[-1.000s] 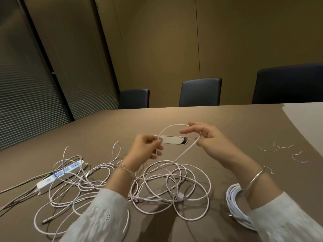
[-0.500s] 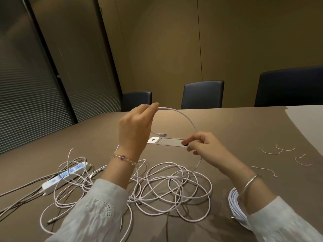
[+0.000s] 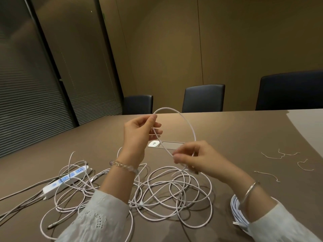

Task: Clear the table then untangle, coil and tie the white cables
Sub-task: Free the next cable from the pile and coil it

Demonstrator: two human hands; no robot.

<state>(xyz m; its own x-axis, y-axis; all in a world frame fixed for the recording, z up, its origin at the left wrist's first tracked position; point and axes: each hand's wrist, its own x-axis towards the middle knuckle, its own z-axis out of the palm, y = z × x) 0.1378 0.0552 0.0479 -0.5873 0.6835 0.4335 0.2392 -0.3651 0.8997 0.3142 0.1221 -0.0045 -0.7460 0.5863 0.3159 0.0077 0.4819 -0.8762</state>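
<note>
Loop closed: since half a second ago I see left hand and right hand pinching white cable into one raised coil turn. Tangle lies at 6 o'clock below. Coiling has started.

Two hands show above the tabletop, a left and a right; each wrist bears one bracelet, a beaded one and a metal bangle; one tangle of white cables lies loose, how many cords it holds I cannot tell; one coiled bundle sits at the right; one power strip lies at the left; four short twist ties are scattered at the far right; three dark chairs stand behind; one socket panel is set into the top.
</note>
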